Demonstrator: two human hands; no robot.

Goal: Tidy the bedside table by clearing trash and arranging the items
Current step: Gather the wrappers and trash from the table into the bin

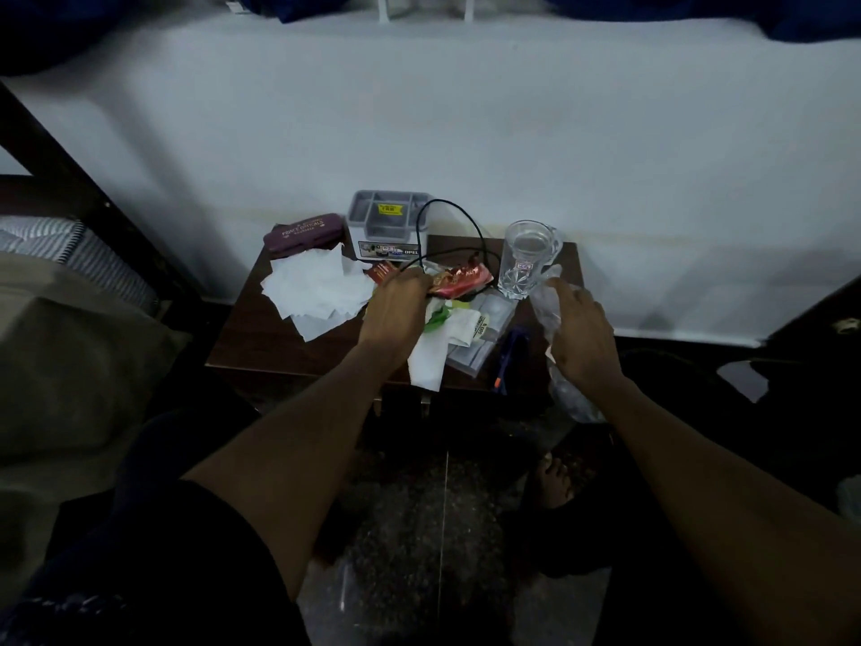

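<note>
one glass mug (526,258), two hands, one organizer (389,228)

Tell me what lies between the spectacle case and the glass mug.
In the head view, a grey organizer and a looping black cable lie between the spectacle case and the glass mug.

A white wall (466,132) is seen behind the scene, with a dark wooden bed frame (70,165) angled along the left edge. A striped mattress edge (70,249) and an olive pillow (79,366) are shown beside that frame, while dark blue fabric (140,21) is draped across the top corners. Below, a speckled stone floor (410,505) is crossed by a pale seam, and a bare foot (554,477) is planted on it.
</note>
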